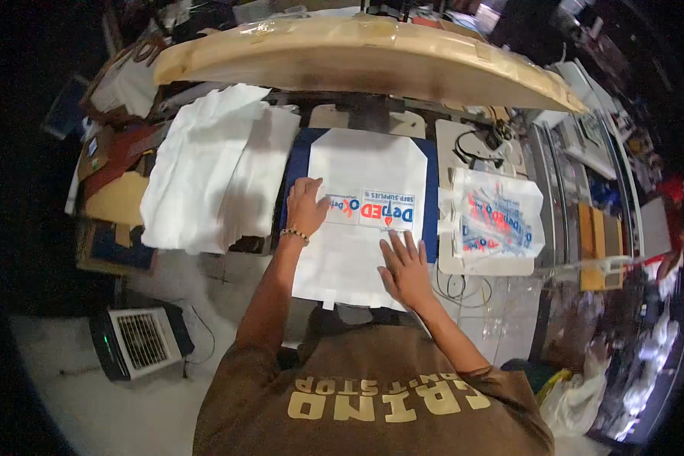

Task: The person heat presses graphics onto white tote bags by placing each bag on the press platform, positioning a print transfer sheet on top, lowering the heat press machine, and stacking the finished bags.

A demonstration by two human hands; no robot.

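While touching the left edge of the printed white sheet [357, 262] with the left hand [305, 209], loosely bent and unclenched, rests the right hand [408, 266] on it too, open and palm down, fingertips just below the lettering [368, 211]. Has it lying flat beneath both hands, over a dark blue board [431, 182]. Keeps loose white sheets [205, 167] left of the left hand, printed pieces [501, 220] right of the right.
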